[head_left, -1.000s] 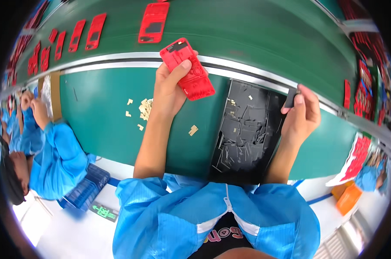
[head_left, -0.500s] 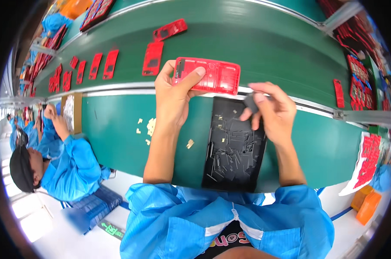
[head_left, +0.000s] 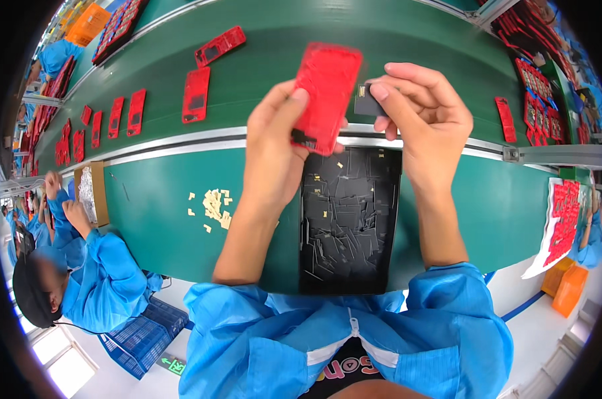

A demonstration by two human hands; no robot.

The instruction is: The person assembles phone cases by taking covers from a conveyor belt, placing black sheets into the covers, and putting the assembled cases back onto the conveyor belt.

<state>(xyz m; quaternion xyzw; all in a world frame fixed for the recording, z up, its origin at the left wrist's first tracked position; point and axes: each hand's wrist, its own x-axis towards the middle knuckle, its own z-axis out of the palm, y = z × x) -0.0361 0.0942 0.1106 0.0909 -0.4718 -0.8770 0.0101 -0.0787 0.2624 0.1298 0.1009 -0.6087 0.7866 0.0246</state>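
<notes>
My left hand (head_left: 273, 143) grips a red plastic phone housing (head_left: 330, 90), thumb on its face and fingers behind. The housing is tilted nearly upright and slightly blurred, with a dark patch at its lower end. Close to its right side, my right hand (head_left: 431, 116) pinches a small flat black piece (head_left: 365, 102) with gold marks at one corner, between thumb and fingers. The piece and the housing are apart. Below both hands lies a black tray (head_left: 344, 287) full of thin dark flat pieces and a few small cream bits.
Small cream pieces (head_left: 214, 207) lie on the green table left of my forearm. Several red housings (head_left: 196, 94) rest on the green belt beyond the metal rail (head_left: 228, 137). A co-worker in blue (head_left: 108, 272) sits at left beside a cardboard box (head_left: 100, 193).
My left hand has turned the housing from sideways to nearly upright and raised it. My right hand has lifted the black piece up and away from above the tray, beside the housing.
</notes>
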